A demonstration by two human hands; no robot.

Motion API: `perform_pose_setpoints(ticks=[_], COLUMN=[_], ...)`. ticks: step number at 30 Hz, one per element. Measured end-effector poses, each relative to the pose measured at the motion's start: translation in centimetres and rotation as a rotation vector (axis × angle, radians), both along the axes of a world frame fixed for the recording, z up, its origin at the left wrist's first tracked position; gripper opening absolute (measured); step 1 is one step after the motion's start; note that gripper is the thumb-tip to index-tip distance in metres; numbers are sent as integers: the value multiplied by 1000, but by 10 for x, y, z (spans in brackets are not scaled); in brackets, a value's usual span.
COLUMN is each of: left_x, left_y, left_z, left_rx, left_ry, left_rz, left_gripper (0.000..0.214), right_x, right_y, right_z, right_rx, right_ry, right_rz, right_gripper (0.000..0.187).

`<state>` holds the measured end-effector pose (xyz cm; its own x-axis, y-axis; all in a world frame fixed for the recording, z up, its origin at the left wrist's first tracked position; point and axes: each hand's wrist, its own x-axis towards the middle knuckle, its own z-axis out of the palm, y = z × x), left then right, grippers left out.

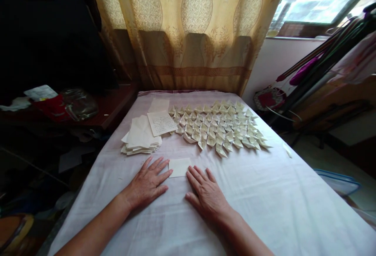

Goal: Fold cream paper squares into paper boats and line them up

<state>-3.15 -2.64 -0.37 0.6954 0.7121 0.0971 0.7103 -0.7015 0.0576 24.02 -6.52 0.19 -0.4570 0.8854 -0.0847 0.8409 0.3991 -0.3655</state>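
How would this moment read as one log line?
left hand flat, fingertips at paper square | right hand flat beside it | folded pieces behind | paper stack left

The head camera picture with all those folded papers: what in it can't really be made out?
- Printing on the gridded sheet: too small to read.
- Lower sheets of the paper stack: hidden under the top ones.
- Whether the left hand and right hand touch the small paper square: fingertips lie at its edges, contact unclear.
- Left side of the room: too dark.
- Folded paper pieces: too small to count.
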Motion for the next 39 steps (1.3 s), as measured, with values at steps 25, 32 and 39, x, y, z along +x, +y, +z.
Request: perform_pose_setpoints(ticks=[25,32,39], left_x=[42,-22,-11], left_y=[97,53,7], left_z=[54,46,13], left_rx=[209,272,276], left_ry=[43,20,-101], left_rz=[531,455,274], left_gripper=[50,31,28], right_x=[2,2,1], right_y=[-4,-4,-5], right_z=[-3,-6,-4], right_rx=[78,118,147], right_ry=[78,73,89], right_rz=[-25,-25,-27], right_gripper=[55,54,45])
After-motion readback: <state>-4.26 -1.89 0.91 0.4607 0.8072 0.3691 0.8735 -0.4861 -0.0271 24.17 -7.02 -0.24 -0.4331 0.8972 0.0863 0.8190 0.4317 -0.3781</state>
